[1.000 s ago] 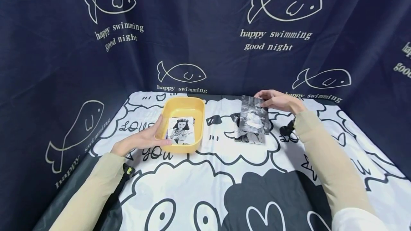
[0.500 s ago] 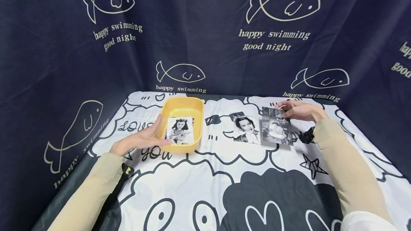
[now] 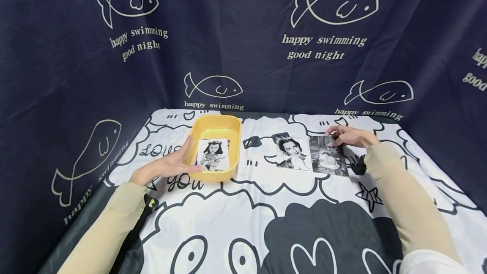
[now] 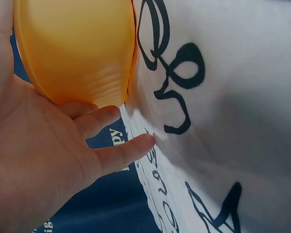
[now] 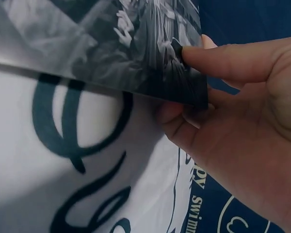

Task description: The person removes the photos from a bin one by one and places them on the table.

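Note:
At the right of the head view, my right hand pinches the top right corner of a black-and-white photo print. In the right wrist view the thumb presses on the print's face, with the other fingers behind and below its edge. Directly left of it lies a black-and-white portrait photo. My left hand grips the left side of a yellow plastic box, thumb over the near rim. In the left wrist view its fingers lie along the outer wall. Inside the box is a stack topped by a portrait photo.
A white cloth with black cartoon drawings and lettering covers the table. Behind it and at both sides hang dark blue curtains printed with fish.
My right hand has carried the photo print rightward off the portrait photo and then lowered it beside that photo. The left hand stays on the yellow box.

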{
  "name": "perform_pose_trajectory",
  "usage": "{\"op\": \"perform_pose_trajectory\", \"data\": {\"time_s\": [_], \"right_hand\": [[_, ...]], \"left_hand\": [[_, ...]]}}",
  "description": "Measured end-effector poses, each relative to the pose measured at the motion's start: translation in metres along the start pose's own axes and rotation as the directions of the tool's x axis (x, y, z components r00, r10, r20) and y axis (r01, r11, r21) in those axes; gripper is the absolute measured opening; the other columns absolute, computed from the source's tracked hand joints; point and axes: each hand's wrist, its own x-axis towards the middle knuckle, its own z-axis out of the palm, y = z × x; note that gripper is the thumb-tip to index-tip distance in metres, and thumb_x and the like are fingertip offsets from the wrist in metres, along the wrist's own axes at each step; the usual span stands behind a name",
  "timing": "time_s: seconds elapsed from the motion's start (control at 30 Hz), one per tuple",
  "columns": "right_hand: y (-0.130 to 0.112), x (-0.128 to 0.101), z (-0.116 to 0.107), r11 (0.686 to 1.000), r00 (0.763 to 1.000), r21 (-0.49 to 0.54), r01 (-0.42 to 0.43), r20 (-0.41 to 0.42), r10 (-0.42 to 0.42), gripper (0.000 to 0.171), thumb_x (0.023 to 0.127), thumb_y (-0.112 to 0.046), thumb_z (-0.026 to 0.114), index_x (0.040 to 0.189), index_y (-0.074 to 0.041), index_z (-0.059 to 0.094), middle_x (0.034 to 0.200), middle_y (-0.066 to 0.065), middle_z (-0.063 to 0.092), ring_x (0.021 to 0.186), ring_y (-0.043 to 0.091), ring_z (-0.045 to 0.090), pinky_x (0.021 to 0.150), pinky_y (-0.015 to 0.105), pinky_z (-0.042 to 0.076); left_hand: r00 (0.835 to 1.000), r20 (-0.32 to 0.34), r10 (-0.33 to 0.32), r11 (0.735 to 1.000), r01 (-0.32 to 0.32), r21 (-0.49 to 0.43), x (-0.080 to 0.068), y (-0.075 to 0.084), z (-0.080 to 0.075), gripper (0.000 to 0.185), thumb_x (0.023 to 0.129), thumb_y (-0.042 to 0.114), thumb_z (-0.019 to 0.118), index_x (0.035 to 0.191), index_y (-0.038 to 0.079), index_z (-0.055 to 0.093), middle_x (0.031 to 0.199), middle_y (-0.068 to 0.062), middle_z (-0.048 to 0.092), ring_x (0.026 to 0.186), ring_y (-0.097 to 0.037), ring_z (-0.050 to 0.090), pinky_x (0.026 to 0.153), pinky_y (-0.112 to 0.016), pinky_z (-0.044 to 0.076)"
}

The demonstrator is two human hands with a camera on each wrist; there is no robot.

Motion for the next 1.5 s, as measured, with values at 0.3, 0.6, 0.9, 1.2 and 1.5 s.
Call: {"op": "perform_pose_trajectory", "data": {"time_s": [0.3, 0.6, 0.9, 1.2, 1.5], "right_hand": [[-0.008, 0.007, 0.011, 0.993, 0.995, -0.111, 0.032, -0.086, -0.041, 0.039, 0.08, 0.005, 0.058, 0.118, 0.004, 0.047, 0.099, 0.014, 0.047, 0.087, 0.021, 0.043, 0.079, 0.03, 0.036], [-0.012, 0.008, 0.02, 0.968, 0.985, -0.245, 0.046, -0.152, -0.085, 0.034, 0.078, 0.005, 0.061, 0.111, 0.005, 0.051, 0.091, 0.013, 0.045, 0.082, 0.02, 0.039, 0.071, 0.03, 0.033], [-0.023, 0.013, 0.024, 0.917, 0.953, -0.395, 0.043, -0.259, -0.157, 0.03, 0.072, 0.002, 0.07, 0.096, 0.005, 0.051, 0.08, 0.011, 0.051, 0.071, 0.018, 0.045, 0.065, 0.027, 0.037], [-0.098, 0.033, 0.042, 0.963, 0.918, -0.086, 0.257, -0.29, -0.271, 0.027, 0.091, 0.0, 0.06, 0.115, 0.009, 0.053, 0.092, 0.022, 0.062, 0.069, 0.01, 0.056, 0.061, 0.025, 0.051], [-0.174, 0.088, 0.07, 0.914, 0.9, 0.091, 0.396, -0.236, -0.367, 0.025, 0.091, -0.003, 0.062, 0.116, 0.0, 0.059, 0.097, 0.013, 0.066, 0.085, 0.012, 0.064, 0.084, 0.045, 0.055]], "left_hand": [[1.0, 0.0, 0.008, 1.0, -0.008, 0.0, -0.001, 0.001, 0.0, 0.115, 0.088, 0.05, 0.064, 0.151, 0.011, -0.023, 0.161, -0.016, -0.015, 0.15, -0.038, -0.002, 0.121, -0.057, 0.005], [1.0, -0.003, 0.018, 1.0, -0.018, -0.002, -0.001, 0.001, 0.001, 0.114, 0.088, 0.049, 0.064, 0.151, 0.009, -0.022, 0.161, -0.015, -0.016, 0.15, -0.037, -0.002, 0.121, -0.057, 0.005], [0.999, -0.001, 0.032, 0.999, -0.032, 0.001, 0.0, 0.0, 0.001, 0.115, 0.087, 0.052, 0.064, 0.151, 0.01, -0.022, 0.161, -0.016, -0.015, 0.149, -0.039, 0.0, 0.12, -0.057, 0.006], [0.999, 0.001, 0.033, 0.999, -0.033, 0.0, 0.001, -0.001, 0.0, 0.116, 0.087, 0.05, 0.065, 0.151, 0.009, -0.023, 0.161, -0.016, -0.016, 0.149, -0.039, -0.001, 0.121, -0.057, 0.005], [0.999, -0.006, 0.037, 0.999, -0.037, 0.001, 0.004, -0.004, 0.001, 0.117, 0.087, 0.05, 0.065, 0.151, 0.009, -0.023, 0.161, -0.018, -0.015, 0.149, -0.039, 0.0, 0.121, -0.056, 0.005]]}}
